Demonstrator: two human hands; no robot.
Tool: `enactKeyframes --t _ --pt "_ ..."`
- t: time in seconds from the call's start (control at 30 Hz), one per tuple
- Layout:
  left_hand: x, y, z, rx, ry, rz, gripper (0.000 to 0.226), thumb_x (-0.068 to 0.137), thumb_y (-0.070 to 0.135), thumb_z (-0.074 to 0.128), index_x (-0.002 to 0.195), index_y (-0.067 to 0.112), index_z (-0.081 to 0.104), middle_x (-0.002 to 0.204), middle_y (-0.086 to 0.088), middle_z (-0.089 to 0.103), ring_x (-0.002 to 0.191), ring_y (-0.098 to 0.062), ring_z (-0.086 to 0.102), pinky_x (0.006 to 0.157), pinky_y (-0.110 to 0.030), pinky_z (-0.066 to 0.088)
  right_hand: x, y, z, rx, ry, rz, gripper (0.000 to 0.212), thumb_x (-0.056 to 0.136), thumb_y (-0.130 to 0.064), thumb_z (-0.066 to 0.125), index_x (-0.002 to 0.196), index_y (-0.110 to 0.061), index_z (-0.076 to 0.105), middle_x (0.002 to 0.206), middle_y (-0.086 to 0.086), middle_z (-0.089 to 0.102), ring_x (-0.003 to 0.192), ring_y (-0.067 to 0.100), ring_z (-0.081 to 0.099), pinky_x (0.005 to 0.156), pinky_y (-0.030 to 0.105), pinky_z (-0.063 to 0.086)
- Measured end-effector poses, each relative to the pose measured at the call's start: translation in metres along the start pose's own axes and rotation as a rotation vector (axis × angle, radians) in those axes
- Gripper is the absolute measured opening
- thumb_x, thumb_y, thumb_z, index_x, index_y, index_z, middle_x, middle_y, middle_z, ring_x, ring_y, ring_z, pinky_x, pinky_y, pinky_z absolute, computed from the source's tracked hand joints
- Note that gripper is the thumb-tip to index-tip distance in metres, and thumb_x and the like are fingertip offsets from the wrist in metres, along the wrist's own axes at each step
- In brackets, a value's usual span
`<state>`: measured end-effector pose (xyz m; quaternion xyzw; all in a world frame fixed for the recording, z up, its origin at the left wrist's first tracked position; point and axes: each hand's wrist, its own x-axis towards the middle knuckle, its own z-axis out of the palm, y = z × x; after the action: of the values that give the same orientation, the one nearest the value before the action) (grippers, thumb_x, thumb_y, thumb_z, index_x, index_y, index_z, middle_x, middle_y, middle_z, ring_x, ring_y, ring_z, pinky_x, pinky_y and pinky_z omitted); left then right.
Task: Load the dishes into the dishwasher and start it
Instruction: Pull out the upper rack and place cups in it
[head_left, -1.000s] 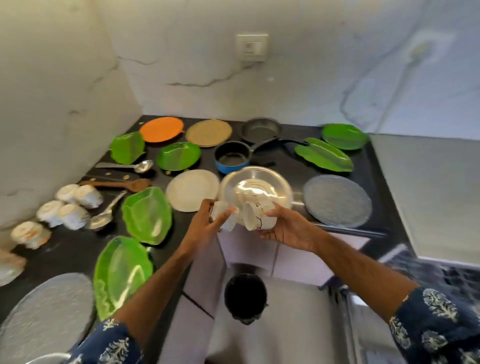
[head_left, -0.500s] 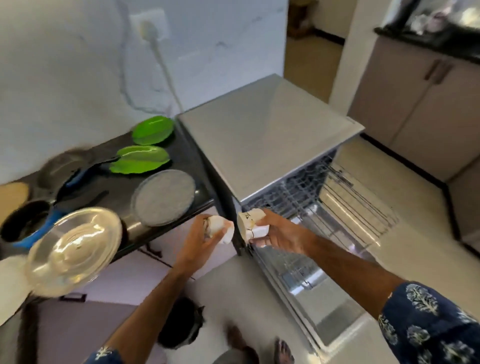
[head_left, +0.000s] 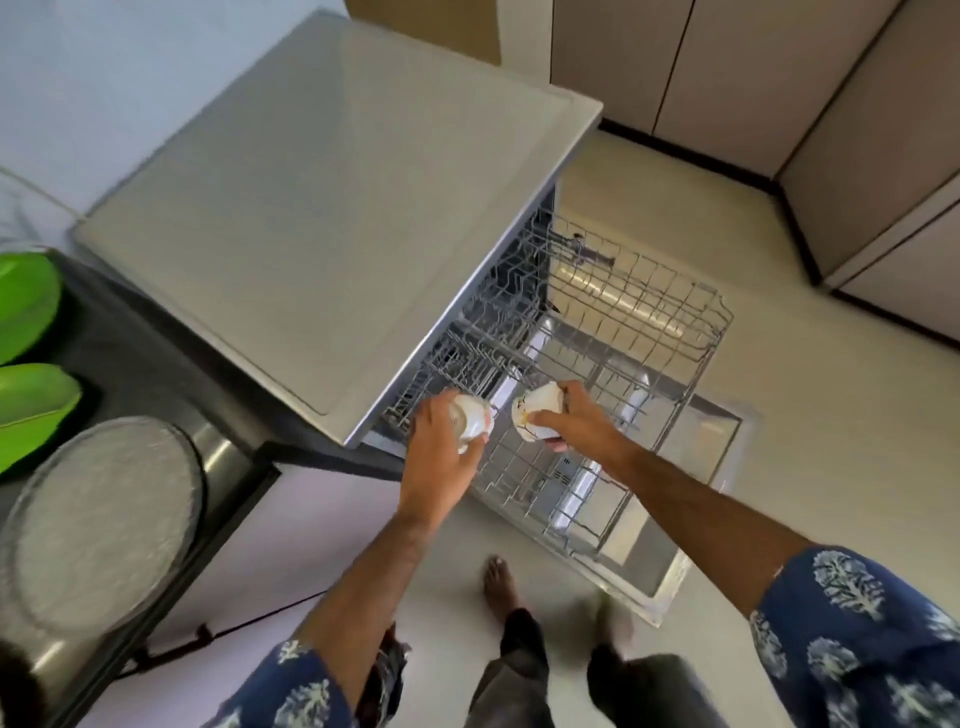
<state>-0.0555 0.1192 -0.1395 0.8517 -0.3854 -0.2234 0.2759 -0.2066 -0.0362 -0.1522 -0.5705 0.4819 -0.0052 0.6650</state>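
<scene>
My left hand (head_left: 439, 457) grips a small white cup (head_left: 471, 423), held over the near left corner of the pulled-out wire rack (head_left: 670, 332). My right hand (head_left: 571, 423) grips a second white cup (head_left: 537, 413) with a dark pattern, tilted on its side above the same rack. The grey dishwasher (head_left: 332, 197) stands open, its door (head_left: 696, 561) folded down under the rack. The rack holds no dishes where I can see it.
A black counter (head_left: 130, 353) lies to the left with a round grey plate (head_left: 98, 519) and two green leaf-shaped plates (head_left: 28, 400) (head_left: 26, 301). Beige cabinets (head_left: 779, 73) line the far right. My bare foot (head_left: 501, 582) stands on the floor close to the open door.
The view swung from the counter to the dishwasher. Both hands carried their cups rightward and down, and now hold them over the pulled-out rack.
</scene>
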Motion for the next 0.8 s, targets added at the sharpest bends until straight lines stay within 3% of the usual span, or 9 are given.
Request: enactKeyframes --t 0.13,0.23,0.37,0.5,0.7,0.8 --pt "0.055 -0.014 0.031 0.273 0.035 -0.044 0.061 0.088 0.029 0.074 0.137 0.015 0.041 0.129 -0.014 0.053 0.113 -0.026 0.056 0.088 -0.031 0.046 0.042 0.027 0.006 -0.363 0.016 -0.176 0.076 0.083 -0.037 0.076 0.143 -0.018 0.033 0.124 0.005 0.049 0.103 0.021 0.056 0.083 0.040 0.057" --pt "0.089 -0.036 0.047 0.422 0.036 -0.083 0.061 0.087 0.032 0.074 0.134 0.012 0.042 0.126 -0.015 0.055 0.110 -0.027 0.057 0.087 -0.029 0.043 0.067 0.047 0.011 -0.500 -0.030 -0.327 0.076 0.082 -0.041 0.075 0.143 -0.021 0.033 0.133 0.006 0.045 0.106 0.023 0.055 0.083 0.034 0.048" --pt "0.127 -0.067 0.063 0.549 0.064 -0.171 0.067 0.074 0.031 0.084 0.124 0.013 0.043 0.117 -0.013 0.057 0.100 -0.028 0.058 0.083 -0.042 0.053 0.091 0.079 0.019 -0.571 -0.121 -0.439 0.081 0.079 -0.038 0.076 0.145 -0.028 0.030 0.136 0.004 0.042 0.110 0.028 0.059 0.085 0.039 0.053" --pt "0.154 -0.081 0.071 0.648 0.076 -0.218 0.069 0.069 0.028 0.085 0.120 0.014 0.042 0.114 -0.014 0.059 0.100 -0.031 0.058 0.082 -0.039 0.049 0.098 0.099 0.024 -0.612 -0.128 -0.512 0.083 0.079 -0.038 0.075 0.146 -0.030 0.028 0.136 0.000 0.041 0.107 0.028 0.060 0.083 0.038 0.054" --pt "0.173 -0.098 0.070 0.819 -0.052 -0.347 0.081 0.073 0.026 0.085 0.135 0.011 0.036 0.128 -0.018 0.058 0.117 -0.036 0.057 0.105 -0.048 0.039 0.107 0.103 0.031 -0.647 -0.158 -0.555 0.084 0.081 -0.038 0.073 0.149 -0.026 0.025 0.134 0.000 0.040 0.106 0.025 0.058 0.077 0.028 0.045" --pt "0.175 -0.106 0.061 0.887 -0.109 -0.362 0.077 0.074 0.021 0.084 0.136 0.012 0.038 0.129 -0.017 0.058 0.120 -0.034 0.056 0.105 -0.046 0.033 0.111 0.101 0.031 -0.624 -0.146 -0.543 0.084 0.080 -0.038 0.074 0.148 -0.030 0.026 0.133 -0.002 0.042 0.105 0.024 0.058 0.078 0.028 0.046"
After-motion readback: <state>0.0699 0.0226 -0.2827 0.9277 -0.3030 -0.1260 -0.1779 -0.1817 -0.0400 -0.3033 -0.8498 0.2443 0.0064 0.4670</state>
